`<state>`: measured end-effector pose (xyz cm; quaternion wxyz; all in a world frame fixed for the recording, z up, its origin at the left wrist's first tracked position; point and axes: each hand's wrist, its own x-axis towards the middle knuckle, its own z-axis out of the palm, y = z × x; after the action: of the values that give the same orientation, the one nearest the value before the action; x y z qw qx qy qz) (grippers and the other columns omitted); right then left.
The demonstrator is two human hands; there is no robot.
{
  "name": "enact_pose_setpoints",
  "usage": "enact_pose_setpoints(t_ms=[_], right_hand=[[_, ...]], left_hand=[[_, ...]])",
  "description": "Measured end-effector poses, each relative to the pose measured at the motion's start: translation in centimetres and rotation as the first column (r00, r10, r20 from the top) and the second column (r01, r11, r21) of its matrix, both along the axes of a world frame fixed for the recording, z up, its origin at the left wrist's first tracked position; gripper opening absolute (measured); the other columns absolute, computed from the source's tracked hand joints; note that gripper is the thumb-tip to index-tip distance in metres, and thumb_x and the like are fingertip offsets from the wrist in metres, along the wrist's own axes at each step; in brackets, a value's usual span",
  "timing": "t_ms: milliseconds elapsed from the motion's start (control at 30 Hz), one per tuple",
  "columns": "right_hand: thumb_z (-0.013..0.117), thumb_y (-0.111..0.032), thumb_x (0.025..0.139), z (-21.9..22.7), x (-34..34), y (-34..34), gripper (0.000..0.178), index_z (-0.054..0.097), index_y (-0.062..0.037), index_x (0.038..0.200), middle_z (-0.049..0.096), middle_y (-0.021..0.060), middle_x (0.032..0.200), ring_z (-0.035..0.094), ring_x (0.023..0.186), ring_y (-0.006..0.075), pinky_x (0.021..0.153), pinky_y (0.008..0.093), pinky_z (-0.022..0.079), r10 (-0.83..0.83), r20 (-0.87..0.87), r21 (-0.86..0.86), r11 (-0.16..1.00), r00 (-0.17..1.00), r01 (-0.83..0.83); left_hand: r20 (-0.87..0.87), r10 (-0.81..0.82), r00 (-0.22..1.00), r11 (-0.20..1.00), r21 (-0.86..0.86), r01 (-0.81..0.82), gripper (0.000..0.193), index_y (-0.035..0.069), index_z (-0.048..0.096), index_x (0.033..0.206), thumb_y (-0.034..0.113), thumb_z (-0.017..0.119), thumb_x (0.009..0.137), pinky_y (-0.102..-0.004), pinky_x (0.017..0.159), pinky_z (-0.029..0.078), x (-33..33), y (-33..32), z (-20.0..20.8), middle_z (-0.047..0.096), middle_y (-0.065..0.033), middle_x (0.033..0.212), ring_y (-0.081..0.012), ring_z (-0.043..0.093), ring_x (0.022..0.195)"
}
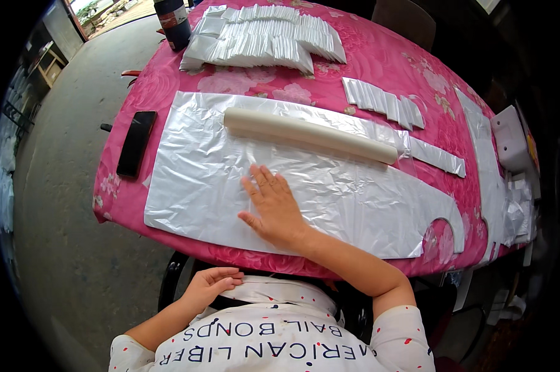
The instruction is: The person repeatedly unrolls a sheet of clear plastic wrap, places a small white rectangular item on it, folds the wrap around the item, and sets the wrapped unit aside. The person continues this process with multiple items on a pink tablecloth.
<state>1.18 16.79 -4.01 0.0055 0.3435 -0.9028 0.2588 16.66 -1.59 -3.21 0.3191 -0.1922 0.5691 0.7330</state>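
A stack of flat white plastic bags [190, 177] with cut-out handles lies on the table in front of me. My right hand [274, 208] rests palm down on its surface, fingers spread and holding nothing. Beyond that hand, a long cream-coloured tube [311, 134] lies across the bags, slanting down toward the right. My left hand [210, 286] is at my lap, below the table's near edge; its fingers are stretched out and nothing shows in it. Past the tube's right end, a folded white plastic strip [438, 156] sticks out.
A pink flowered cloth [159, 80] covers the table. Many folded white plastic packets [261, 40] are piled at the back, with a smaller row [382, 102] nearer. A black phone [137, 144] lies left, a dark bottle [173, 25] far left. More white bags [481, 161] and a white box [512, 137] are right.
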Motion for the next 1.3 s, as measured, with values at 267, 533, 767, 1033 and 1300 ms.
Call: enact_pose_setpoints(t_ms=[267,533,767,1033,1300], right_hand=[[0.049,-0.033,0.087,-0.3,9.3,-4.6,0.052,0.042,-0.0008,0.127,0.025,0.0191,0.143,0.015,0.136,0.0341,0.110,0.0462,0.008,0.352,0.101,-0.205,0.923,0.931,-0.327],[0.062,-0.014,0.076,3.9,3.8,2.8,0.013,0.053,-0.0043,0.074,0.048,0.0122,0.127,0.031,0.130,0.0299,0.107,0.0505,0.020,0.462,0.000,0.036,0.886,0.887,-0.462],[0.067,-0.014,0.081,5.5,-7.7,16.5,0.014,0.061,-0.0026,0.086,0.064,0.0061,0.090,0.058,0.092,0.0175,0.079,0.0281,0.045,-0.277,0.238,-0.532,0.765,0.931,0.363],[0.063,-0.022,0.083,3.4,-19.7,31.9,0.028,0.061,0.0024,0.096,0.064,0.0097,0.084,0.058,0.075,0.0159,0.069,0.0289,0.045,-0.815,0.207,-0.270,0.483,0.541,0.833],[0.064,-0.024,0.079,1.5,-17.4,31.4,0.054,0.046,0.0014,0.123,0.048,0.0205,0.122,0.042,0.115,0.0345,0.099,0.0431,0.032,-0.737,-0.381,-0.083,0.628,0.558,0.774]], left_hand=[[-0.186,0.174,0.967,0.954,-0.213,-0.213,0.015,-0.003,0.062,0.093,0.009,0.060,0.084,-0.0248,0.063,0.049,0.0,-0.5,-1.7,0.066,-0.0106,0.085,-0.0130,0.062,0.073],[-0.626,-0.643,0.442,0.629,-0.760,-0.161,0.016,0.006,0.065,0.082,0.007,0.070,0.067,-0.0301,0.050,0.050,-4.5,1.1,3.4,0.066,-0.0092,0.073,-0.0233,0.063,0.057],[-0.676,-0.604,0.422,0.622,-0.731,-0.281,0.020,0.005,0.064,0.087,0.007,0.070,0.068,-0.0309,0.059,0.052,-6.5,1.3,4.1,0.067,-0.0098,0.083,-0.0239,0.065,0.068],[-0.626,-0.652,0.427,0.631,-0.761,-0.151,0.018,0.005,0.065,0.085,0.005,0.069,0.067,-0.0309,0.057,0.052,-7.3,2.5,3.6,0.067,-0.0109,0.080,-0.0248,0.065,0.065],[-0.633,-0.678,0.373,0.619,-0.766,-0.173,0.016,0.007,0.064,0.084,0.007,0.067,0.069,-0.0303,0.055,0.052,-8.6,3.1,3.2,0.067,-0.0063,0.080,-0.0217,0.064,0.065]])
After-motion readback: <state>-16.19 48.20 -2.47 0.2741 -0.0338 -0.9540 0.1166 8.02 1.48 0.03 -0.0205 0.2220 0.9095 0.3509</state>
